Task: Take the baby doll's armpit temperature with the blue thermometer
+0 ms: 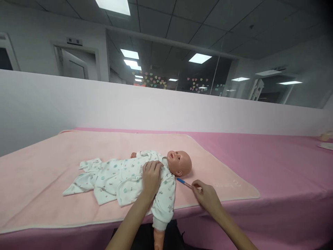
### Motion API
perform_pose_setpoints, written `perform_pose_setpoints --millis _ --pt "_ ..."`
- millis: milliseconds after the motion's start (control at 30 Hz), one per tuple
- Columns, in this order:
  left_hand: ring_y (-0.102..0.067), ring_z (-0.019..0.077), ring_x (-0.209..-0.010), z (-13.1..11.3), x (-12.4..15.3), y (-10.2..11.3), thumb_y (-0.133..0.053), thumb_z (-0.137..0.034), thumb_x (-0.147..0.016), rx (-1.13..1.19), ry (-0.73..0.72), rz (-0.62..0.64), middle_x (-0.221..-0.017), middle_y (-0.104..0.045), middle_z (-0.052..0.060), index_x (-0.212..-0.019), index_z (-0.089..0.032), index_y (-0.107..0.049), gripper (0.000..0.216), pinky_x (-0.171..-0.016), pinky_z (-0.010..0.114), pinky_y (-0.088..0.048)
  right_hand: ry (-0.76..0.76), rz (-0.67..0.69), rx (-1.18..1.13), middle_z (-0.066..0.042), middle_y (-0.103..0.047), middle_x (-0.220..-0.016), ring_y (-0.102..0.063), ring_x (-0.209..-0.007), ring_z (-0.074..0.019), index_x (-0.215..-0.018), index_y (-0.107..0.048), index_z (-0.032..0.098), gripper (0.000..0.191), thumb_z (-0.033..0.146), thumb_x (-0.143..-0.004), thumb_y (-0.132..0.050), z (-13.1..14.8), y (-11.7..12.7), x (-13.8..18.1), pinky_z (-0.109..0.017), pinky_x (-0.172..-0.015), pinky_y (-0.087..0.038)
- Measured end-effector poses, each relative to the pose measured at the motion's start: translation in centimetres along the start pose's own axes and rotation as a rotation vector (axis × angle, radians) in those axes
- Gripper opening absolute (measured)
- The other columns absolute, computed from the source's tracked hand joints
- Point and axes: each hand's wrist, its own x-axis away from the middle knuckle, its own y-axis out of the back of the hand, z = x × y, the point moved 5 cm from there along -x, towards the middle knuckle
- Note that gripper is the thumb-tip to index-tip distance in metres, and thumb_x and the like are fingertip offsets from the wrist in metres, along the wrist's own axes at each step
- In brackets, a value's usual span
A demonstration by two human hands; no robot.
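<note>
On the tabletop [260, 159], at the near edge, a baby doll [127, 170] in a white patterned garment [111, 178] lay on its back across a pale pink blanket [47, 194]. Measured from its chest, the head [183, 163] pointed between two and three o'clock and the limp trouser legs [80, 182] toward nine; the near arm reached to six, its hand [158, 238] hanging past the edge.

The step in hand seemed to be steadying the body while a slim tool was handled beside it. The person's left hand [151, 177] rested over the chest, fingers bent near the collar; whether they pinched any cloth, I could not tell. The right hand [206, 198], between three and four o'clock, grasped a thin blue-ended stick [181, 181] in its fingertips, the blue end aimed at ten o'clock, just beside the neck and sleeve. Any next move, I judged, called for a light fingertip hold and steady pressure on the chest.

Pink cloth covered the surface, bare of blanket toward three o'clock. At twelve rose a white partition [166, 107], with a glass panel [161, 62] above it dotted with heart-shaped stickers [156, 81]. A doorway [78, 64] stood at ten o'clock, under a ceiling with bright light panels [114, 5].
</note>
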Motion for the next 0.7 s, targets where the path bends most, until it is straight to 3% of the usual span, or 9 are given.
perform_pose_setpoints --millis 100,200,333,400,467,600,700 --pt "-0.05 0.0183 -0.091 0.3 0.1 0.3 -0.045 -0.015 -0.085 -0.005 0.031 -0.044 -0.093 -0.062 0.003 -0.091 -0.024 -0.062 0.02 -0.088 0.038 -0.032 0.101 -0.019 0.304 -0.007 -0.068 -0.079 -0.064 -0.071 -0.0248 -0.077 -0.061 0.024 0.026 0.031 -0.084 -0.037 0.1 -0.6 0.6 -0.03 -0.057 -0.041" --pt "-0.05 0.0181 -0.087 0.6 0.1 0.8 -0.048 -0.02 -0.085 -0.017 0.059 -0.126 -0.087 -0.062 0.002 -0.091 -0.027 -0.064 0.019 -0.086 0.037 -0.032 0.105 -0.07 0.361 -0.009 -0.068 -0.085 -0.064 -0.072 -0.0253 -0.077 -0.063 0.023 0.029 0.032 -0.085 -0.037 1.5 -0.8 0.5 -0.031 -0.059 -0.042" --pt "-0.05 0.0168 -0.077 0.8 0.1 1.0 -0.047 -0.024 -0.086 -0.017 0.072 -0.148 -0.078 -0.061 0.002 -0.091 -0.026 -0.064 0.018 -0.079 0.034 -0.034 0.231 -0.15 0.052 -0.008 -0.066 -0.096 -0.061 -0.089 -0.0245 -0.092 -0.063 0.024 0.025 0.031 -0.086 -0.04 7.5 -2.1 -1.4 -0.033 -0.076 -0.044" --pt "-0.049 0.0173 -0.075 1.0 0.2 0.8 -0.046 -0.024 -0.086 -0.039 0.087 -0.122 -0.076 -0.06 0.003 -0.09 -0.022 -0.063 0.017 -0.076 0.033 -0.034 0.294 -0.098 -0.1 -0.007 -0.063 -0.107 -0.057 -0.1 -0.0231 -0.101 -0.061 0.025 0.028 0.024 -0.085 -0.037 11.0 -4.0 -2.9 -0.032 -0.081 -0.043" --pt "-0.049 0.0187 -0.074 1.2 0.2 0.5 -0.045 -0.021 -0.085 -0.089 0.118 -0.087 -0.076 -0.06 0.004 -0.087 -0.018 -0.06 0.016 -0.073 0.033 -0.034 0.265 -0.052 -0.178 -0.006 -0.059 -0.114 -0.055 -0.102 -0.0219 -0.106 -0.058 0.026 0.032 0.02 -0.083 -0.036 13.3 -6.0 -4.5 -0.031 -0.082 -0.043" --pt "-0.05 0.0199 -0.073 1.8 0.3 -0.2 -0.043 -0.014 -0.083 -0.178 0.191 -0.016 -0.075 -0.06 0.005 -0.083 -0.016 -0.057 0.014 -0.069 0.034 -0.032 0.163 -0.058 -0.223 -0.008 -0.062 -0.103 -0.056 -0.093 -0.0205 -0.1 -0.059 0.021 0.033 0.019 -0.084 -0.03 14.0 -8.8 -6.3 -0.031 -0.081 -0.042" --pt "-0.05 0.0189 -0.071 1.9 0.3 -0.6 -0.044 -0.016 -0.083 -0.207 0.183 0.032 -0.074 -0.059 0.004 -0.082 -0.017 -0.056 0.012 -0.067 0.033 -0.031 0.173 -0.201 -0.304 -0.009 -0.064 -0.091 -0.057 -0.088 -0.0202 -0.091 -0.061 0.018 0.031 0.022 -0.084 -0.031 12.8 -9.3 -6.5 -0.031 -0.08 -0.042"
